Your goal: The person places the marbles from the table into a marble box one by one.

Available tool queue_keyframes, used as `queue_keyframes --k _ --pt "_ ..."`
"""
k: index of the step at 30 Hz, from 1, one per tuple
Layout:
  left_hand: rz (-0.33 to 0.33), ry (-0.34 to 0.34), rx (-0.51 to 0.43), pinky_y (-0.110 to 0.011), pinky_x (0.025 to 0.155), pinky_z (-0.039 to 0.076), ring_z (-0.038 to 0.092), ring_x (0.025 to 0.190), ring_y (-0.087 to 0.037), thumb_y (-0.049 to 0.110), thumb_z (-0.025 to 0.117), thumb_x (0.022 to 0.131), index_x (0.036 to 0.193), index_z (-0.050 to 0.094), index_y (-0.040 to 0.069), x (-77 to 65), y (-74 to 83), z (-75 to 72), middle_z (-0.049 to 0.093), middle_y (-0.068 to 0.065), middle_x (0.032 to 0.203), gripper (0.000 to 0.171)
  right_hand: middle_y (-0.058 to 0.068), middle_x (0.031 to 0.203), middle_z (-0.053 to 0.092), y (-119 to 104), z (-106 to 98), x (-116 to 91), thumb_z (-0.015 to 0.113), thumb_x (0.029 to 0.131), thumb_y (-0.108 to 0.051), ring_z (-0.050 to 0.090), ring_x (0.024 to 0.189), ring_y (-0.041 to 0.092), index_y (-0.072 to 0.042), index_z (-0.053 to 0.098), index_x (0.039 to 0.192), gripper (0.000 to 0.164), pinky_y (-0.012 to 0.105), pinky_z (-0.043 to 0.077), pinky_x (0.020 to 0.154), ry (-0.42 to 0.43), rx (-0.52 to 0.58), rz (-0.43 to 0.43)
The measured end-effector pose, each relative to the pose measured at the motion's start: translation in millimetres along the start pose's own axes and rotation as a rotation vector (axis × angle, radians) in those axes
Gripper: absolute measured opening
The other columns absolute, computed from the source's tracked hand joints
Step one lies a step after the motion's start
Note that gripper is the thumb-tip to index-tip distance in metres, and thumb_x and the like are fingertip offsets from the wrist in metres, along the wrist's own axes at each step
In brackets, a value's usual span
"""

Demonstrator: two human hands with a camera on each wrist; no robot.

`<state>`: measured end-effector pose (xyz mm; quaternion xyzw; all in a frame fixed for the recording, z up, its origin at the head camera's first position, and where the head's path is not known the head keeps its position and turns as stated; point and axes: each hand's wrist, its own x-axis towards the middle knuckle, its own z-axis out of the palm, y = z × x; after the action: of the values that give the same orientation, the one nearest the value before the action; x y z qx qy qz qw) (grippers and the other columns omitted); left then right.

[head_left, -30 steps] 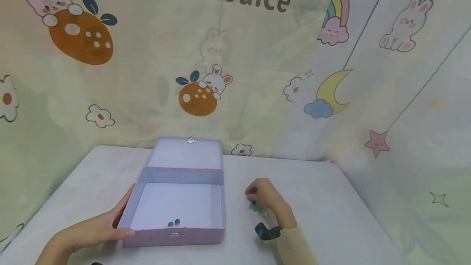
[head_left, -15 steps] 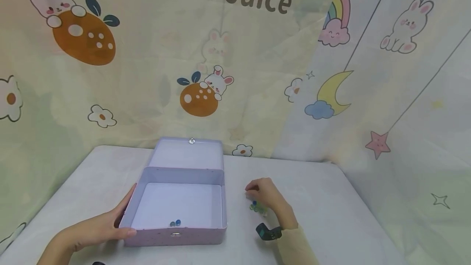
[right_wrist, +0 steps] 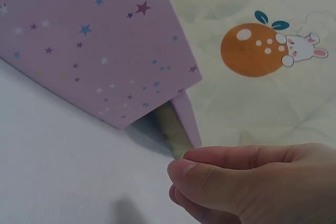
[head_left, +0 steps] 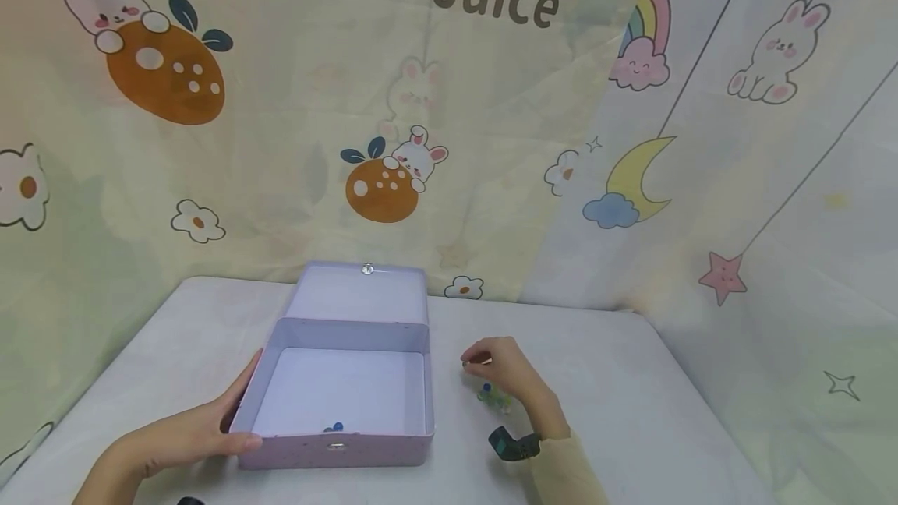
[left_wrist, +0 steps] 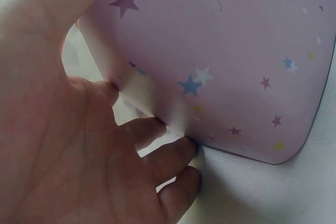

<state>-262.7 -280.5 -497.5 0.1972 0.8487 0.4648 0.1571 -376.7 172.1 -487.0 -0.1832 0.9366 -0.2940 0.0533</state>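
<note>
An open pale purple tin box (head_left: 337,454) printed with small stars stands on the table, its lid (head_left: 358,292) tipped back. My left hand (head_left: 196,435) holds its front left corner, thumb at the front and fingertips against the side wall; the left wrist view shows these fingers (left_wrist: 170,156) touching the starry side. Just inside the front wall lie a blue marble (head_left: 338,426) and a darker one, partly hidden. Right of the box my right hand (head_left: 501,365) is raised, thumb and forefinger pinching what seems to be a marble, almost wholly covered by the fingertips.
A small pile of green and blue marbles (head_left: 496,399) lies on the white tablecloth (head_left: 596,380) below my right hand. A patterned cloth backdrop (head_left: 281,139) rises behind the table. A black wrist device (head_left: 514,445) sits on the right wrist.
My right hand has lifted slightly off the marble pile and shifted a little left toward the box. The left hand keeps its hold on the corner. The head view has drifted slightly.
</note>
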Motion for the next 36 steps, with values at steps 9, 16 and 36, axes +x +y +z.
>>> queue_keyframes --k 9,16,36 --pt "-0.011 0.008 0.023 -0.010 0.092 0.031 0.012 0.112 0.034 0.025 0.065 0.087 0.147 -0.019 0.040 0.2 -0.3 -0.1 -0.010 -0.017 0.159 0.104 -0.005 0.094 0.071 -20 -7 -4 0.072 0.084 -0.017 0.064 0.087 0.009 -0.011 0.074 0.100 0.017 0.025 0.054 0.077 0.009 0.031 -0.054" --pt "-0.053 0.003 0.062 -0.013 0.092 0.034 0.013 0.130 0.016 0.028 0.064 0.088 0.146 -0.020 0.042 0.3 0.1 -1.9 -0.009 -0.016 0.159 0.103 -0.005 0.094 0.071 -31 -10 -8 0.072 0.084 -0.016 0.066 0.087 0.009 -0.010 0.074 0.100 0.017 0.022 0.054 0.076 0.021 0.034 -0.132" --pt "-0.079 -0.006 0.079 -0.014 0.094 0.032 0.006 0.139 -0.047 0.030 0.065 0.087 0.146 -0.023 0.038 -0.1 5.5 -2.4 -0.011 -0.018 0.159 0.107 -0.007 0.095 0.071 -59 -6 -15 0.072 0.085 -0.018 0.066 0.089 0.008 -0.014 0.074 0.099 0.015 0.022 0.054 0.076 0.013 0.151 -0.197"
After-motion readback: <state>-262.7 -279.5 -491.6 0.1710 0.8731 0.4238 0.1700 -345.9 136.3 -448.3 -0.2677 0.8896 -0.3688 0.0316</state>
